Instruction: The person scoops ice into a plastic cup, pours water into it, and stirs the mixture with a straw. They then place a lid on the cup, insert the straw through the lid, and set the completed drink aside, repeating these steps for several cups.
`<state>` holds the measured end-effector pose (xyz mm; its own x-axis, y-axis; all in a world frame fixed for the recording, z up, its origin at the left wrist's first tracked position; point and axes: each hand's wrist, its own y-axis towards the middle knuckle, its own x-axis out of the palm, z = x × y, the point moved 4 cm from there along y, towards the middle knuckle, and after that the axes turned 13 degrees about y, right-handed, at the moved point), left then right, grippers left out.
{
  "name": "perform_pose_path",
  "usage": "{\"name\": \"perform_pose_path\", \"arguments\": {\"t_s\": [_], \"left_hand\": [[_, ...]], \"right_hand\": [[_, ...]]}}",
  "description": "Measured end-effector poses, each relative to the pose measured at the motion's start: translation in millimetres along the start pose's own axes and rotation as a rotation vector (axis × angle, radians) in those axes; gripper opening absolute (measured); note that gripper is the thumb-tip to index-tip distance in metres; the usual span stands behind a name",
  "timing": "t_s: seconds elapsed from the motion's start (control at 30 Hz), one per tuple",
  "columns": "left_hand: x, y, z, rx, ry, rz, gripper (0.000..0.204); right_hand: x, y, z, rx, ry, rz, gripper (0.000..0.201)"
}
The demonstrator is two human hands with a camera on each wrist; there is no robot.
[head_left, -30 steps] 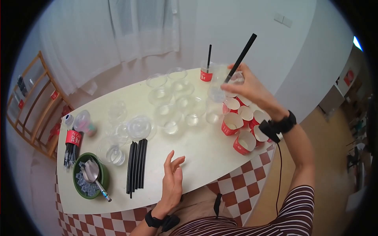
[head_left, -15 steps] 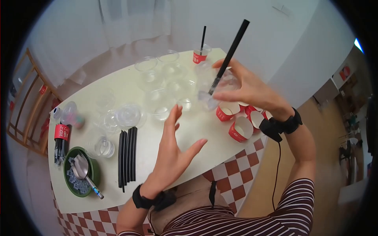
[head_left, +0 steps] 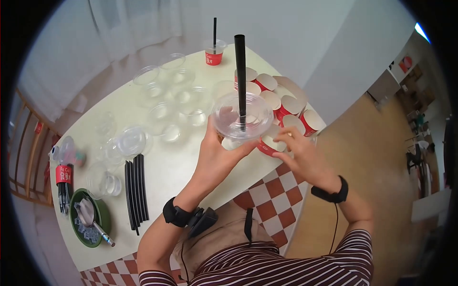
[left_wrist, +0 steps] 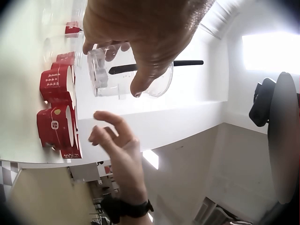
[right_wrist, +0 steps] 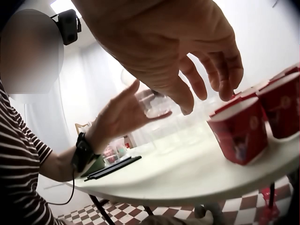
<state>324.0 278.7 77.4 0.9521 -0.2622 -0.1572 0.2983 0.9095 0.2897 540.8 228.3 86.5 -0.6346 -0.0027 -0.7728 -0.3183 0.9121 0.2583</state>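
My left hand (head_left: pixel 214 155) grips a clear plastic cup (head_left: pixel 224 119) with a thick black straw (head_left: pixel 241 71) standing in it. In the left wrist view, the thumb and fingers wrap round the cup (left_wrist: pixel 99 79), which is raised above the tabletop. My right hand (head_left: pixel 305 157) hovers beside the group of red paper cup sleeves (head_left: pixel 268 148), its fingers loosely bent and holding nothing. From the right wrist, the nearest red sleeve (right_wrist: pixel 241 136) stands upright just below those fingertips.
At the back of the table (head_left: pixel 167 190) is a red-sleeved cup with a straw (head_left: pixel 214 58). Several clear cups (head_left: pixel 162 112) stand mid-table, lids (head_left: pixel 131 140) left of them. Black straws (head_left: pixel 136 193) and a green bowl (head_left: pixel 102 217) with a metal scoop (head_left: pixel 87 212) lie at left.
The cup with the straw has passed from my right hand to my left hand, which reached up and took it. My right hand has moved down toward the red sleeves.
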Motion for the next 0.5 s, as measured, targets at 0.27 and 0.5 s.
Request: {"name": "perform_pose_path", "arguments": {"t_s": [0.27, 0.5], "left_hand": [[20, -1, -6, 0.008, 0.077, -0.011, 0.081], [18, -23, -11, -0.070, 0.148, -0.049, 0.079]], "right_hand": [[42, -23, 5, -0.175, 0.175, 0.100, 0.013], [49, -28, -13, -0.203, 0.370, 0.192, 0.017]]}}
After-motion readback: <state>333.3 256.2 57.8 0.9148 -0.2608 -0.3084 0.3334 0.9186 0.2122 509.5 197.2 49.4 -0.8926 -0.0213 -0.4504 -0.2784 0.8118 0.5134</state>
